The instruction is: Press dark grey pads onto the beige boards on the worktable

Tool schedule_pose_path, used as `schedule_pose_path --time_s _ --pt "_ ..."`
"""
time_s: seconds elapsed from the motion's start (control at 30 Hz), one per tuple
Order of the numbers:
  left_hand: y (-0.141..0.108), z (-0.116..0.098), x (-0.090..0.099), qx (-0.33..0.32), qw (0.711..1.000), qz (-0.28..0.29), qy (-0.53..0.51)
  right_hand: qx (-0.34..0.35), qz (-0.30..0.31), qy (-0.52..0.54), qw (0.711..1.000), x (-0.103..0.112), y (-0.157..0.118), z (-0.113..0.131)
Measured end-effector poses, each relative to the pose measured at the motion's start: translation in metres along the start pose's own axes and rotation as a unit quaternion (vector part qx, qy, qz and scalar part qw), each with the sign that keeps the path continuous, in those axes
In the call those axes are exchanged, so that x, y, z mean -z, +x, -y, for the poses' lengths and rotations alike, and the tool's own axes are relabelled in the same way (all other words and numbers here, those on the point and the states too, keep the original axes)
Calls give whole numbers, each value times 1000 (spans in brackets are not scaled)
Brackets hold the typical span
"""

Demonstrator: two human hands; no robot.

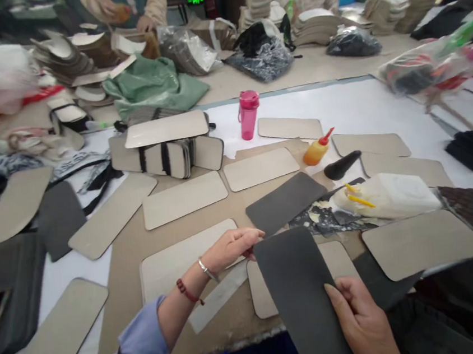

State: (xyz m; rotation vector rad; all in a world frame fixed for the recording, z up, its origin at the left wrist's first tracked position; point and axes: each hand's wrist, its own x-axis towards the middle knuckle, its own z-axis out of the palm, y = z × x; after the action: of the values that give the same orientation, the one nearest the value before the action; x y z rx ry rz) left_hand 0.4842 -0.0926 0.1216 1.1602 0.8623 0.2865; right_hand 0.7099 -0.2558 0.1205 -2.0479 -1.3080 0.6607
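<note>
A dark grey rectangular panel (302, 294) with rounded corners is tilted up in front of me. My left hand (235, 246) pinches its upper left corner. On its right edge, lower down, my right hand (356, 311) grips it with the thumb on the near face. Behind the held panel lies a beige panel (263, 295), partly covered by it. Another dark grey panel (285, 201) rests flat just beyond my left hand. Under my left forearm is a larger beige panel (165, 263), beside a pale strip (219, 297).
A yellow glue bottle (316, 150) with a red tip, a black tool (342, 166) and a white container (390, 194) with yellow sticks stand to the right. A pink bottle (249, 115) is farther back, near strapped panels (167, 157). Two people (142, 6) are across the table.
</note>
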Motion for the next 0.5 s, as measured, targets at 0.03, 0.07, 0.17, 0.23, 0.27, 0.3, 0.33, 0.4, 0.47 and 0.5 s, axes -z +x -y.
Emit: schedule_pose_path --time_s 0.03,0.07,0.17,0.23,0.27,0.3,0.33,0.4,0.47,0.5 --pt "-23 5 6 7 1000 -9 -24 35 32 -3 999 -10 1 11" --pt "-44 10 13 14 999 -26 -38 65 70 -2 995 -20 2 23" --pt "-101 24 32 26 993 -103 -49 115 192 10 975 -49 -4 61" --pt "-134 37 43 32 987 -153 -43 119 254 17 960 -64 -10 86" --pt "-149 44 48 36 983 -176 -44 115 282 20 952 -70 -14 98" --pt "-164 53 53 42 978 -200 -49 108 310 24 944 -74 -16 108" --pt "-179 62 56 50 971 -226 -60 95 343 31 934 -76 -19 117" --pt "-208 80 60 77 952 -279 -95 54 410 56 909 -77 -22 128" --pt "-235 92 59 99 927 -337 -132 2 459 88 884 -74 -26 129" --pt "-245 95 59 112 912 -367 -147 -25 475 103 874 -71 -29 126"
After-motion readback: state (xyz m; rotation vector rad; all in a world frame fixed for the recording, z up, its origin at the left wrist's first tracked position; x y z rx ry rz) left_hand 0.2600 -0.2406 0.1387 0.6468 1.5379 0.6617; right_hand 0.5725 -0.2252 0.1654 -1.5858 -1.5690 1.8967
